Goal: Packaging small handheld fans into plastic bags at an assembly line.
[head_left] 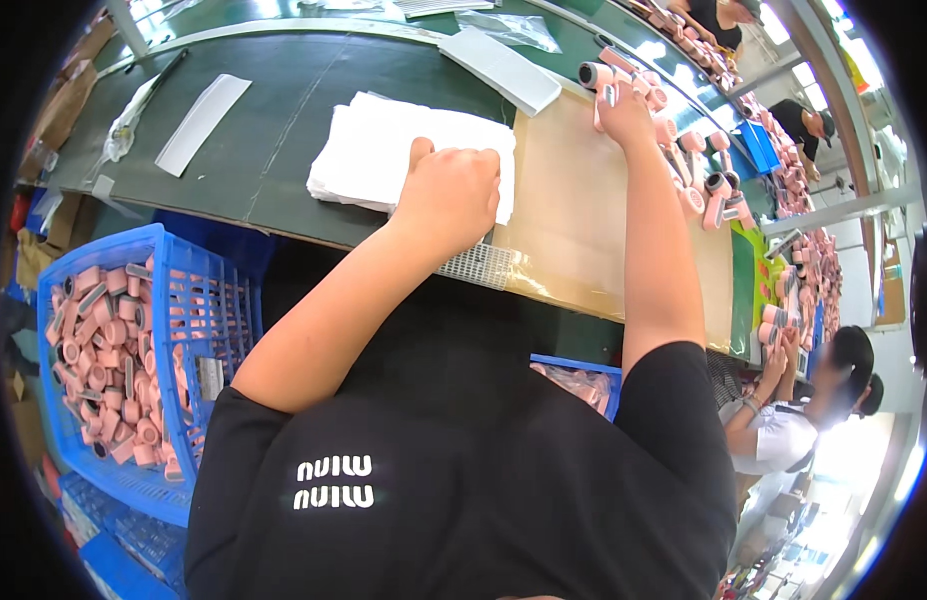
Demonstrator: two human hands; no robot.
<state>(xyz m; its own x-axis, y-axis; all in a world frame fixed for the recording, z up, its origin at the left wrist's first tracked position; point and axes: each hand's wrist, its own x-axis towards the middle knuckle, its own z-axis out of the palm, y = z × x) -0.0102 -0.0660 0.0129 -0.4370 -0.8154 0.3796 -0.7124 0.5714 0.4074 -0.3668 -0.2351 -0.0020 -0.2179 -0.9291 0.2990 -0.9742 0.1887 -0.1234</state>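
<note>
My left hand (pixel 452 192) rests as a closed fist over the near right part of a stack of thin white sheets or bags (pixel 369 150). Its fingertips are hidden, so anything inside it cannot be made out. Stretched out to the far right, my right hand (pixel 626 112) closes round a pink handheld device (pixel 602 103), shaped like a small hair dryer. Several more pink devices (pixel 696 165) with round grey ends lie beside that hand, at the right edge of a brown cardboard sheet (pixel 569 190).
At left, a blue crate (pixel 159 370) is heaped with pink parts. White folded strips (pixel 204 123) and clear plastic film (pixel 509 30) lie on the green table (pixel 284 100). Across the right, a person (pixel 784 420) handles pink devices. A second blue crate (pixel 616 390) stands below the table edge.
</note>
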